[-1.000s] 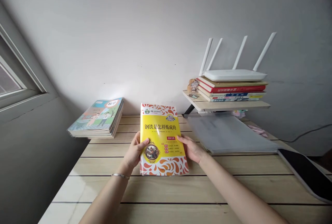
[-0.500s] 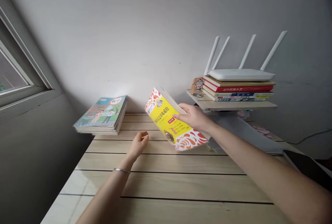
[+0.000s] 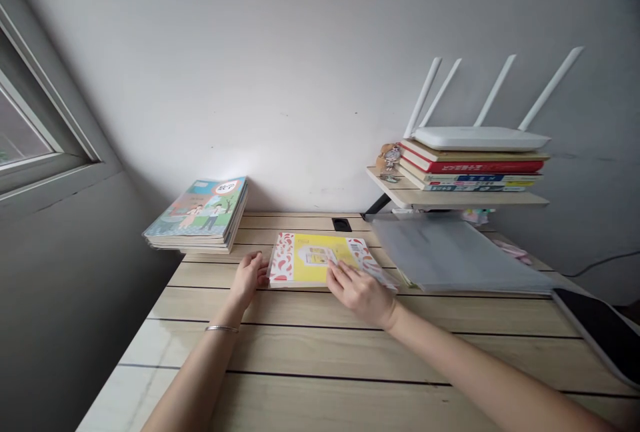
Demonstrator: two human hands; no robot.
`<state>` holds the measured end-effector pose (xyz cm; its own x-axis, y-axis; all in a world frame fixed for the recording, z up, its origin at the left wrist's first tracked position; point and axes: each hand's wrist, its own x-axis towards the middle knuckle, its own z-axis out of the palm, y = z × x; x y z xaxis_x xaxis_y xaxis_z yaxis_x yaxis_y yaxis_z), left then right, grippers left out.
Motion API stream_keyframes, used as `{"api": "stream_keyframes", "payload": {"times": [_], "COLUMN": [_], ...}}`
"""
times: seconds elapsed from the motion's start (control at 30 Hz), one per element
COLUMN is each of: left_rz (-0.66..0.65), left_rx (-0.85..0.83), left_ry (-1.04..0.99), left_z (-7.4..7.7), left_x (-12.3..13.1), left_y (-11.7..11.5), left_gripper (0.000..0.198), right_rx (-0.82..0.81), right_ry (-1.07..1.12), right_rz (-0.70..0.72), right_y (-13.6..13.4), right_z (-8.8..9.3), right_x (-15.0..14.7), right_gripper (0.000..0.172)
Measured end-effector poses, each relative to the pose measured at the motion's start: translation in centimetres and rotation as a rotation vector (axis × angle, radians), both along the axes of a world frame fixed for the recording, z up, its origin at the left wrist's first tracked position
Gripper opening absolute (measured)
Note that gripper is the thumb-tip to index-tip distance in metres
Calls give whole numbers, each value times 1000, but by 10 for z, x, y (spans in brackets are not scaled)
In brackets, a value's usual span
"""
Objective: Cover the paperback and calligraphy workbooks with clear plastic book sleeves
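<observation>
A yellow book (image 3: 305,264) with red-and-white patterned ends lies at the middle of the desk, its barcode side up. At its left end is my left hand (image 3: 248,277), the fingers curled against the book's edge and their tips partly hidden. My right hand (image 3: 361,292) reaches over the near long edge, its fingers pressed together on the cover. Its thumb is not clearly visible.
To the left stands a stack of picture-covered books (image 3: 197,215). On a raised shelf (image 3: 465,199) at right, a white router (image 3: 480,139) tops several stacked books (image 3: 465,169). Below are a translucent folder (image 3: 450,259) and a dark flat device (image 3: 597,329). A black desk socket (image 3: 342,225) sits near the wall.
The book came down from a tilted position in my right hand to lie flatter on the desk, its other cover showing. My left hand moved left to its end.
</observation>
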<state>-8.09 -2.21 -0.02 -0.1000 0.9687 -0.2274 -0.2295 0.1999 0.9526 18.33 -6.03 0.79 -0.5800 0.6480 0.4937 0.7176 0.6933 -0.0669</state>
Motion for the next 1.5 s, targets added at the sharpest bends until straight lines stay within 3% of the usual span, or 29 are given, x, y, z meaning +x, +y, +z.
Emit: {"api": "stream_keyframes", "payload": {"times": [0.1, 0.23, 0.47, 0.63, 0.83, 1.03, 1.23, 1.37, 1.5], "left_rz": [1, -55, -137, -250, -353, -634, -866, -858, -751], "left_rx": [29, 92, 145, 245, 323, 445, 499, 480, 479], "left_ry": [185, 482, 698, 851, 780, 891, 1054, 1060, 887], "left_z": [0, 3, 14, 6, -1, 22, 33, 32, 31], "left_x": [3, 5, 0, -6, -19, -28, -21, -19, -20], "left_y": [-5, -13, -24, -21, -14, -24, -32, -33, -28], "left_gripper": [33, 25, 29, 30, 39, 44, 66, 67, 48], "right_rx": [-26, -42, 51, 127, 64, 111, -63, -193, -115], "right_ry": [51, 49, -36, -91, -59, 71, 148, 211, 172], "right_rz": [11, 46, 57, 84, 124, 145, 124, 111, -8], "right_y": [-6, -11, -19, -31, -37, -40, -38, -33, -19], "right_z": [-22, -35, -38, -33, -22, -25, -23, -19, 1], "right_x": [3, 6, 8, 1, 17, 40, 44, 46, 50], "right_gripper": [36, 37, 38, 30, 30, 27, 27, 23, 24]}}
